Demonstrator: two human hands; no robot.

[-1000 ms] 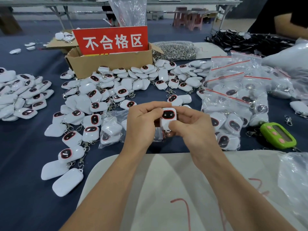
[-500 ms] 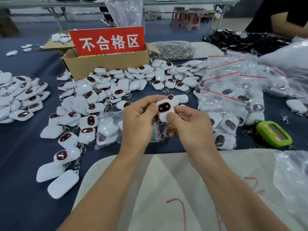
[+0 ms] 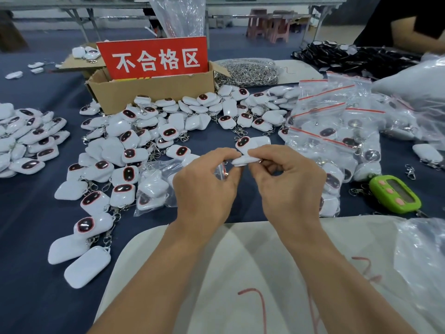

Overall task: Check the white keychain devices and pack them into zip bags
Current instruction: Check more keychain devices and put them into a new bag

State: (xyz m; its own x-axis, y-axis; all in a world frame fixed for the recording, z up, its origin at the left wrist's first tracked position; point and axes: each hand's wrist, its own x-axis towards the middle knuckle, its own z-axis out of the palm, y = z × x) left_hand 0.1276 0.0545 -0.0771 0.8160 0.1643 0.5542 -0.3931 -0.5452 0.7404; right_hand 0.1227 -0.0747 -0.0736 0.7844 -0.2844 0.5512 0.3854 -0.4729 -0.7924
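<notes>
Pinched at frame centre between curled fingertips of left hand (image 3: 204,186) and right hand (image 3: 291,186): one smooth, rounded white plastic keychain device (image 3: 243,161). Now lies edge-on, no longer showing its dark, red-rimmed face as half a second ago. Around: loose devices (image 3: 130,153) too many to count, crinkly clear zip bags (image 3: 332,121) at right, one cardboard box (image 3: 154,95), one green timer (image 3: 395,194).

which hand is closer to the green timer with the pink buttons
Right. The right hand sits left of the green plastic timer with pink buttons; the left hand is farther left, beyond it. Both pinch one white keychain device.
</notes>
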